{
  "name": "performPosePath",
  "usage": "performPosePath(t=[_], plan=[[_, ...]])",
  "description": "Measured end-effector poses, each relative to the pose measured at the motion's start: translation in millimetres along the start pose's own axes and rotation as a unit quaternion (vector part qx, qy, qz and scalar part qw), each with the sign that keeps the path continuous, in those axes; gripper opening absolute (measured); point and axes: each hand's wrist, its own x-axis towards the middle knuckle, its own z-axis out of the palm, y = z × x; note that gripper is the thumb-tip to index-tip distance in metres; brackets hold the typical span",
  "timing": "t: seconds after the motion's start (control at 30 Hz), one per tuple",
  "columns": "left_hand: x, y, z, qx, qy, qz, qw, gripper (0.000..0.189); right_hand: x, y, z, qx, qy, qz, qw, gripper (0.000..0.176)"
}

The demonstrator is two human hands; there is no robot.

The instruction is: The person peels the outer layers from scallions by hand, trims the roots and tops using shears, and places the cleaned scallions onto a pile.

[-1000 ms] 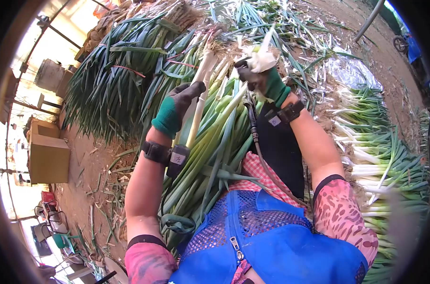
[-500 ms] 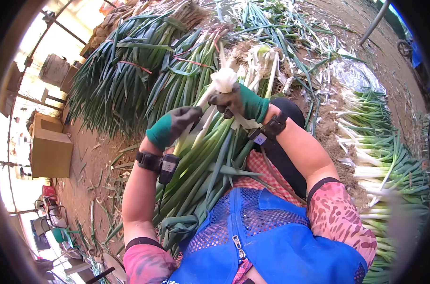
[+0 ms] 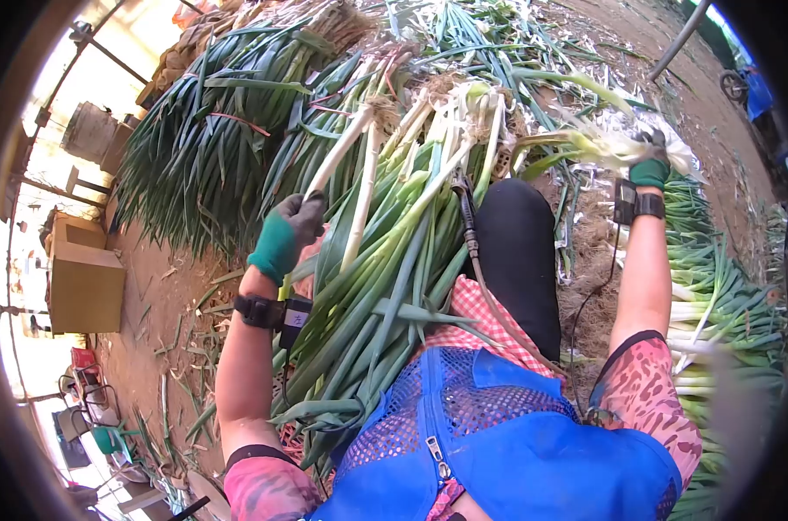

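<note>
My left hand (image 3: 292, 233), in a green and dark glove, is closed round a green onion (image 3: 342, 149) whose white stalk points up and right to its roots. Out to the right, my right hand (image 3: 648, 161), gloved alike, is closed on stripped outer leaves (image 3: 598, 143) that trail to the left, blurred in part. Loose green onions (image 3: 394, 252) lie across my lap, white ends up, beside my left hand. A nozzle with a hose (image 3: 468, 213) rests between them and my dark-clad knee.
Tied bundles of green onions (image 3: 212, 148) lie at the upper left. A long row of onions (image 3: 715, 304) runs down the right side. Stripped leaves and roots litter the ground. A box (image 3: 86, 282) stands at the far left.
My right hand has swung from the middle out to the right, carrying the leaves away from the onion. My left hand has shifted slightly left and down, still holding the onion.
</note>
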Motion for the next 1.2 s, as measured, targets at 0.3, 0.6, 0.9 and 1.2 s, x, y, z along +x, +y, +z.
performPosePath(t=[0.3, 0.6, 0.9, 1.2], plan=[[12, 14, 125, 0.515, -0.114, 0.072, 0.846, 0.102, -106, 140, -252, -0.88, -0.317, -0.252, 0.248, 0.02], [36, 15, 112, 0.396, -0.124, 0.025, 0.909, 0.06, -230, 96, -213, -0.783, -0.424, 0.209, 0.404, 0.051], [2, 63, 53, 0.124, -0.162, 0.069, 0.976, 0.044, -78, -45, 116, -0.014, -0.387, -0.029, 0.922, 0.041], [-41, 83, 49, 0.077, -0.097, 0.081, 0.989, 0.034, -216, 87, 244, 0.046, -0.583, 0.07, 0.808, 0.029]])
